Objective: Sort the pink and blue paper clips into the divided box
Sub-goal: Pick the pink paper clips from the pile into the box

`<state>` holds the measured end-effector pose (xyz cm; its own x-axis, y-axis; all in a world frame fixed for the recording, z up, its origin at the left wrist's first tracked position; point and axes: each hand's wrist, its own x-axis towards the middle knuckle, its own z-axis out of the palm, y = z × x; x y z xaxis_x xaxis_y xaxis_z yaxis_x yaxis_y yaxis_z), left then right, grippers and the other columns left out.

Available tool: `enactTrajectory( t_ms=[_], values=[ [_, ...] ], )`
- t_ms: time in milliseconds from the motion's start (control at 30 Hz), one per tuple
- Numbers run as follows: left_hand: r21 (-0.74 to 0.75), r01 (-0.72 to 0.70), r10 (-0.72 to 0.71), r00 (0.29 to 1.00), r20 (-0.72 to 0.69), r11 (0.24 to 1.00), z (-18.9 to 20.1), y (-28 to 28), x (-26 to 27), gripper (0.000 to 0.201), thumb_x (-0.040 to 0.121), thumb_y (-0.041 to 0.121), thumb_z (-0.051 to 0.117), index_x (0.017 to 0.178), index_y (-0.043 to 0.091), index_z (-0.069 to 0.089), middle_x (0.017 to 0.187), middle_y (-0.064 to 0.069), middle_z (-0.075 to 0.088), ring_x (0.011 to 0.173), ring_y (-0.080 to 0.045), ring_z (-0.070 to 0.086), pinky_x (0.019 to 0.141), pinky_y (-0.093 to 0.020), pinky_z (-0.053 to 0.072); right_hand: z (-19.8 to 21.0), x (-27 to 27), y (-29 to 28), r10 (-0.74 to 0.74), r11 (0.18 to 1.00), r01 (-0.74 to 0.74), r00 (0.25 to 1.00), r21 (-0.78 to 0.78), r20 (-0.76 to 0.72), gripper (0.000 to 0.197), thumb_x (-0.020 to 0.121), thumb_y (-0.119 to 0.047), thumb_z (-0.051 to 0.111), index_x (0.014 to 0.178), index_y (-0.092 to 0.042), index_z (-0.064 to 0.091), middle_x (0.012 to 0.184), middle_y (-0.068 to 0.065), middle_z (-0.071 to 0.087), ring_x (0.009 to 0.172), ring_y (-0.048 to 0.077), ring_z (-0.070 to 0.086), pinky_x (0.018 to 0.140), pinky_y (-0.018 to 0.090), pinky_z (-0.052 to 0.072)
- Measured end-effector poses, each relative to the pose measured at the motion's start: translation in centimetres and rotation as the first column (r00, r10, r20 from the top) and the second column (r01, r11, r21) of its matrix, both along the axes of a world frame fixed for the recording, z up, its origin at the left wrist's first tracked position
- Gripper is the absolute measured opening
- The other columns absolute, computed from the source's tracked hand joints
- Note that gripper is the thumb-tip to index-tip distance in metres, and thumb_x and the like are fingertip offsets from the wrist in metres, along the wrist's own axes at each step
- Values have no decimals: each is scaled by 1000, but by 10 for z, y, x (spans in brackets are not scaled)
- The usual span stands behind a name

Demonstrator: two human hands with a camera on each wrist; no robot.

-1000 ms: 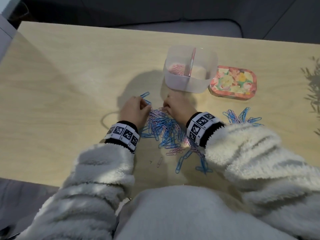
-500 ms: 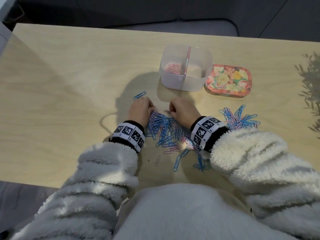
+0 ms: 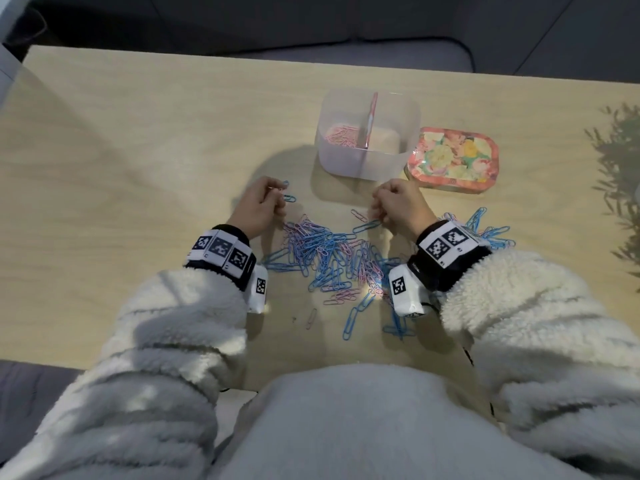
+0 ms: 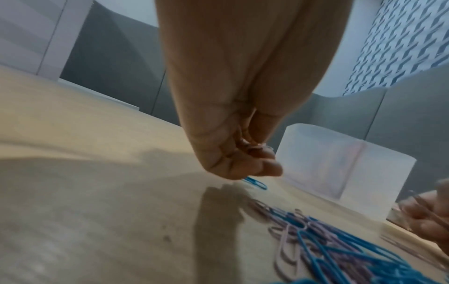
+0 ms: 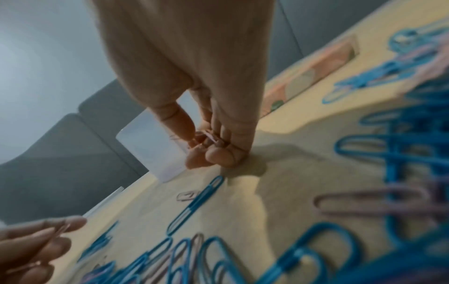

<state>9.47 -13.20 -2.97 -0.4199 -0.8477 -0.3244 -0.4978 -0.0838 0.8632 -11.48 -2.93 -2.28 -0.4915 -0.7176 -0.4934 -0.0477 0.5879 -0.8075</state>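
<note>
A heap of pink and blue paper clips (image 3: pixel 332 258) lies on the wooden table between my wrists. The clear divided box (image 3: pixel 367 133) stands behind it, with pink clips (image 3: pixel 341 134) in its left compartment. My left hand (image 3: pixel 258 206) is curled beside the heap's left end and pinches pink clips (image 4: pixel 252 149) in its fingers. My right hand (image 3: pixel 398 204) hovers at the heap's right end, just before the box, and pinches pink clips (image 5: pixel 210 138) too. A lone blue clip (image 5: pixel 196 203) lies below the right fingers.
A flowered lid (image 3: pixel 453 159) lies right of the box. A second cluster of mostly blue clips (image 3: pixel 485 230) sits behind my right wrist. Loose clips (image 3: pixel 349 320) lie near the table's front edge. A plant's shadow falls at the far right.
Both hands have drawn apart from the middle of the heap, the left to the left and the right toward the box, each holding pink clips. The head view has shifted a little.
</note>
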Motion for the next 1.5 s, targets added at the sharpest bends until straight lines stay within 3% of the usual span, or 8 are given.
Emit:
enactTrajectory(
  t_ms=[133, 233, 433, 867, 1033, 1200, 1333, 1500],
  values=[
    [78, 136, -143, 986, 86, 988, 2, 7, -12, 23, 98, 18, 38, 81, 13, 52, 67, 2, 52, 52, -5, 51, 52, -16, 40, -2, 4, -1, 108, 994, -107, 986, 17, -125, 19, 86, -21, 50, 70, -12, 50, 65, 8, 47, 45, 10, 43, 43, 21, 32],
    [-49, 415, -376, 863, 338, 908, -2, 9, -20, 16, 88, 30, 58, 84, 15, 57, 75, 8, 56, 69, -6, 51, 67, -21, 40, -11, 12, 2, 321, 947, -294, 845, 130, -429, 22, 77, -31, 64, 79, -10, 57, 80, 6, 62, 74, 22, 56, 67, 32, 43],
    [-101, 670, -513, 649, 561, 736, 1, 4, -36, 17, 82, 28, 64, 86, 12, 63, 94, -7, 65, 85, -21, 56, 74, -28, 39, -17, 14, 0, 474, 881, -409, 745, 240, -469, 20, 82, -22, 62, 91, -5, 60, 97, 16, 65, 91, 33, 60, 78, 36, 47],
    [-219, 415, -308, 864, 398, 883, 13, 2, -39, 21, 93, 20, 48, 99, 7, 64, 102, -12, 67, 87, -22, 56, 77, -27, 38, -4, 3, 6, 112, 992, -109, 993, -70, 38, 23, 88, 0, 44, 73, -16, 50, 68, 7, 58, 36, 5, 52, 32, 15, 36],
    [-196, 325, -225, 886, 405, 925, 16, 10, 5, 24, 95, 8, 37, 104, 2, 59, 99, -12, 63, 80, -20, 54, 73, -25, 36, -2, 17, -6, 200, 961, -226, 966, -161, -164, 26, 83, -12, 61, 63, -17, 46, 60, -2, 46, 51, 5, 45, 55, 21, 40],
    [-113, 396, -309, 839, 448, 911, 4, 19, 13, 22, 84, 23, 63, 103, 13, 56, 85, -6, 58, 79, -22, 52, 71, -28, 38, -8, 31, -17, 454, 869, -485, 704, 98, -546, 14, 79, -31, 66, 89, -22, 63, 84, -2, 62, 83, 18, 57, 73, 31, 46],
    [-172, 403, -289, 841, 458, 899, -1, 22, 8, 17, 80, 22, 67, 90, 11, 59, 78, 1, 50, 80, -21, 49, 69, -27, 34, -7, 30, -15, 578, 788, -585, 594, 192, -559, 8, 81, -25, 65, 87, -19, 66, 96, 2, 67, 89, 20, 58, 76, 30, 43],
    [-178, 375, -284, 875, 393, 910, -1, 20, 10, 12, 80, 19, 67, 87, 10, 63, 91, -6, 56, 86, -19, 51, 80, -33, 41, -5, 15, -10, 504, 851, -521, 774, 67, -385, 2, 80, -12, 62, 82, -11, 63, 77, -1, 60, 71, 10, 52, 65, 21, 39]
  ],
)
